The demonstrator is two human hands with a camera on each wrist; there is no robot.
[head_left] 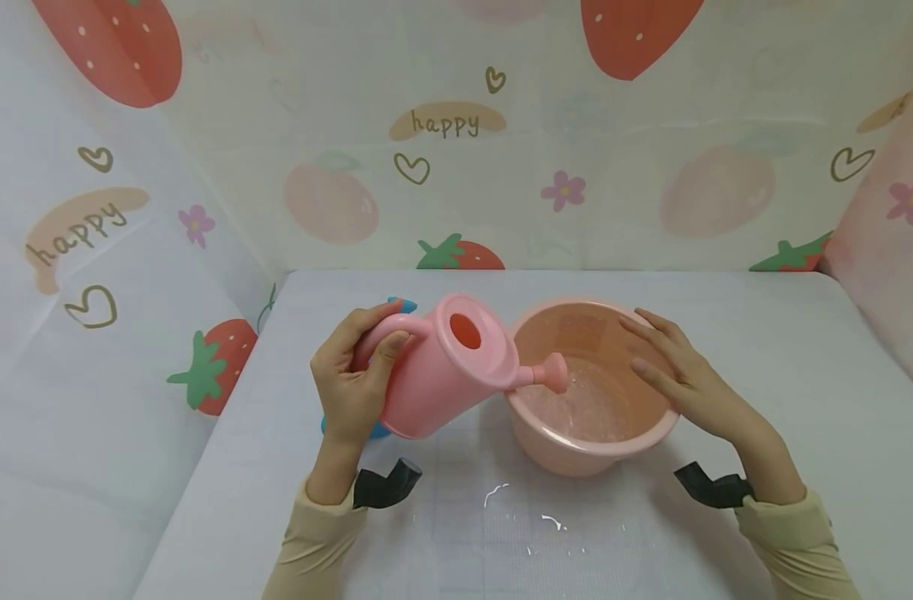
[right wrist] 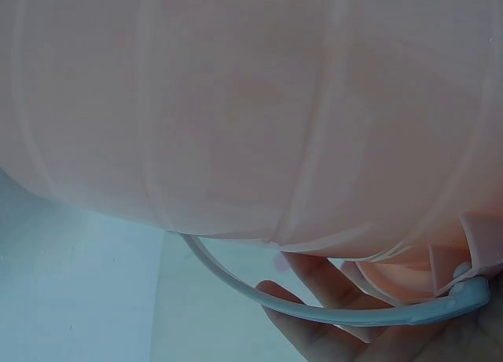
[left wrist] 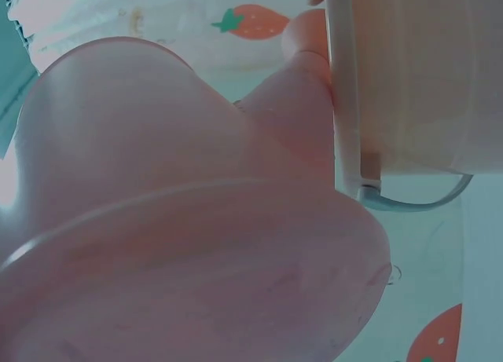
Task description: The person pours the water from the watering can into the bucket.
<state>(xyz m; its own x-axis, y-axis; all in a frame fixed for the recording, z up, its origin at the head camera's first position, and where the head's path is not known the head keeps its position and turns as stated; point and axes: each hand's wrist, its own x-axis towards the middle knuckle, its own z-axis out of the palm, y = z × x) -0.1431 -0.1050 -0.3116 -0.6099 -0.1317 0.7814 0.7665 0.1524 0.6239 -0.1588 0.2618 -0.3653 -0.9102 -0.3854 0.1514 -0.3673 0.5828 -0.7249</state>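
Note:
By its looped handle my left hand (head_left: 351,371) grips a pink watering can (head_left: 444,375), thumb over the handle. The can tilts right, so its rose head (head_left: 555,372) hangs over the mouth of a pale pink bucket (head_left: 569,457). Bubbly clear liquid (head_left: 594,400) shows inside the bucket. At the bucket's right rim lies my right hand (head_left: 684,375), its fingers loosely extended over the edge. In the right wrist view the fingers (right wrist: 314,330) appear behind the bucket's thin grey-blue carrying handle (right wrist: 338,313). Any stream from the rose is not discernible.
Something blue (head_left: 378,431) is mostly hidden behind the watering can and left hand. Wet streaks (head_left: 554,522) glisten on the white tabletop (head_left: 786,358) in front of the bucket. Behind the table hangs a strawberry-print sheet (head_left: 621,125).

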